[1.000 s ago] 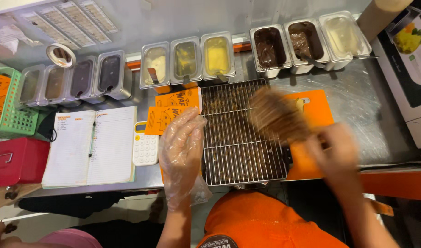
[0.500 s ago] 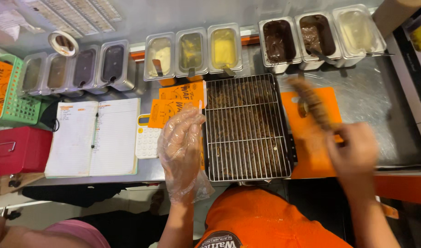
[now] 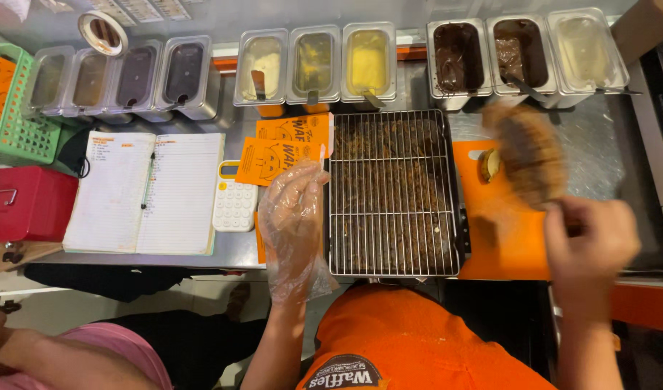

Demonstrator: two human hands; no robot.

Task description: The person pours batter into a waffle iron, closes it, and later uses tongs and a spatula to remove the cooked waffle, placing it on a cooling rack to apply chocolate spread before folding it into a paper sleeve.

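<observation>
On steel counter (image 3: 606, 162): row of metal sauce tubs (image 3: 317, 63) along back, wire rack (image 3: 393, 193) in middle, orange cutting board (image 3: 508, 231) right of it. Open notebook (image 3: 140, 191), red box (image 3: 24, 204), white calculator (image 3: 234, 204) to left. Left hand (image 3: 295, 217), in clear plastic glove, open, flat at rack's left edge. Right hand (image 3: 588, 245) closed on stick of blurred brown waffle (image 3: 526, 153), held over board, long axis pointing away toward tubs, leaning left.

Counter: brushed stainless-steel worktop (image 3: 606, 162), evenly lit
Back edge: row of rectangular steel sauce tubs (image 3: 367, 61)
Left: red metal cash box (image 3: 24, 204)
</observation>
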